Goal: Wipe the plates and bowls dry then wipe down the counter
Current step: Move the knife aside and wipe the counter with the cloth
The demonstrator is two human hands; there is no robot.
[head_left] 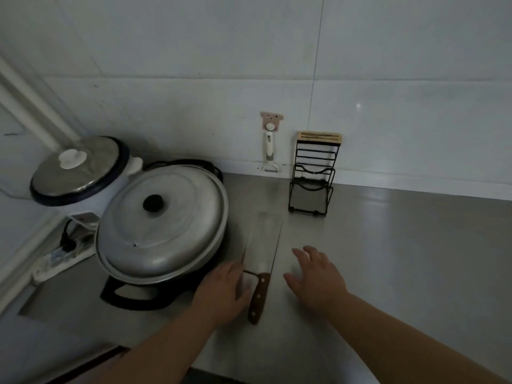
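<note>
Where grey counter (401, 259) meets white wall (388, 65), a rack (313, 176) stands.

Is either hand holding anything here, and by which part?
Right hand: nothing. Left hand touches the cleaver where blade meets handle; whether it grips cannot be told.

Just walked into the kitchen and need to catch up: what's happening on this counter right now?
A person reaches both hands over the steel counter. The left hand sits at the handle end of a cleaver lying flat beside a lidded pan; whether it grips the knife is unclear. The right hand is open, fingers spread, over the counter on the cleaver's other side. No cloth, plates or bowls show in view.
</note>
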